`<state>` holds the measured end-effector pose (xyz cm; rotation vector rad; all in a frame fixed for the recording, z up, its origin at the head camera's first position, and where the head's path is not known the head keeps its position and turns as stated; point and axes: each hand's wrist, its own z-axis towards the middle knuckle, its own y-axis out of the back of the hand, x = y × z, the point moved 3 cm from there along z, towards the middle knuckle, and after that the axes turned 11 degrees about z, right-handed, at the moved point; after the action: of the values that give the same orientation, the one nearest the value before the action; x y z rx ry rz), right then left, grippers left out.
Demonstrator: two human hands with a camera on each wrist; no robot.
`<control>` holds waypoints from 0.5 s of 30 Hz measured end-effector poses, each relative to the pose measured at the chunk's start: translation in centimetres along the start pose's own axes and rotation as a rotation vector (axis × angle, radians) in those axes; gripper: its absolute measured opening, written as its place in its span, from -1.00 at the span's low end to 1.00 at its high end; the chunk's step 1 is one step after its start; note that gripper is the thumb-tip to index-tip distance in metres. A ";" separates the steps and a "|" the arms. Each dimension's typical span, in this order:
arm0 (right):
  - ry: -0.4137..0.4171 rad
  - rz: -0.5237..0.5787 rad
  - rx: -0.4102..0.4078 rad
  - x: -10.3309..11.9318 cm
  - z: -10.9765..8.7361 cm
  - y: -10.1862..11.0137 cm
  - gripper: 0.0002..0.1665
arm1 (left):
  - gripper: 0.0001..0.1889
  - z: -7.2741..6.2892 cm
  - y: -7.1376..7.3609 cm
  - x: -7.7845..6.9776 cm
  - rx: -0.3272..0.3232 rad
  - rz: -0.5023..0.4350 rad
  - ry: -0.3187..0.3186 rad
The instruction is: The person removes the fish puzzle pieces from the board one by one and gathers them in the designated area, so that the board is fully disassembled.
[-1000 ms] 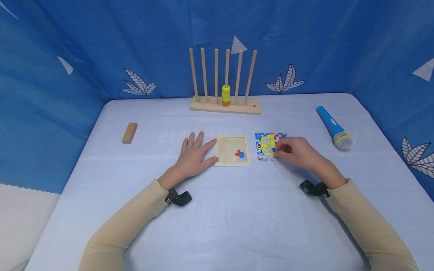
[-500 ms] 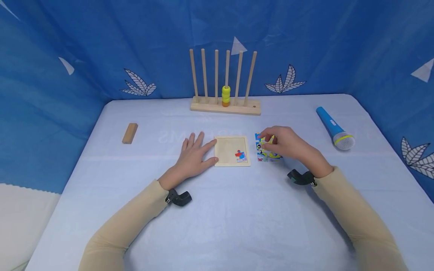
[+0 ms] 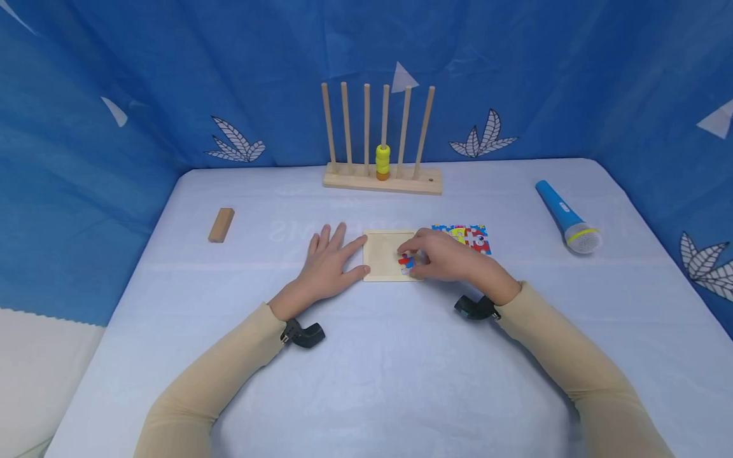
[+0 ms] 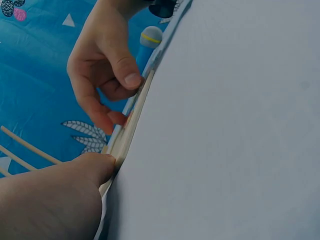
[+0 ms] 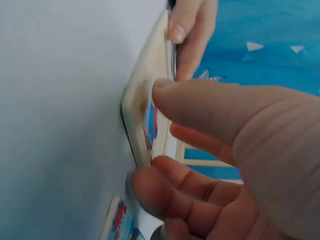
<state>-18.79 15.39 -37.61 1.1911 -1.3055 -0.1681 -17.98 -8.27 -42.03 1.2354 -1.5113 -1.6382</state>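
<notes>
A shallow square wooden tray [image 3: 379,257] lies mid-table. One small red and blue jigsaw piece [image 3: 406,262] is inside, near its lower right corner. My left hand [image 3: 328,264] lies flat with spread fingers, its thumb and index finger touching the tray's left edge. Over the tray's right side is my right hand [image 3: 449,257], fingers bent around the jigsaw piece. In the right wrist view the thumb [image 5: 172,97] is right at the piece, with a gap between it and the other fingers. To the right, several joined jigsaw pieces [image 3: 472,238] with a colourful picture are partly hidden by my right hand.
At the back stands a wooden peg rack [image 3: 382,181] with yellow and orange beads on one peg. A small wooden block [image 3: 221,225] lies at the left. A blue toy microphone [image 3: 569,217] rests on the right. Blue cloth [image 3: 286,76] hangs behind the table.
My right hand has moved left, from over the joined jigsaw pieces to the tray's right side. My left hand has stayed at the tray's left edge.
</notes>
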 end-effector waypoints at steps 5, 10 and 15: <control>0.036 -0.082 0.018 0.6 -0.1 -0.5 -0.54 | -0.27 0.0 0.0 0.1 -0.004 0.000 -0.004; 0.036 -0.086 0.009 0.8 -0.1 -0.7 -0.61 | -0.28 0.1 0.0 0.2 -0.006 -0.003 -0.006; 0.010 -0.057 0.010 0.5 0.0 -0.9 -0.63 | -0.27 0.1 -0.1 0.3 0.002 -0.006 -0.004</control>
<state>-18.21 14.64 -37.94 1.2366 -1.2655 -0.1963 -18.17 -8.43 -42.20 1.2395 -1.5133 -1.6440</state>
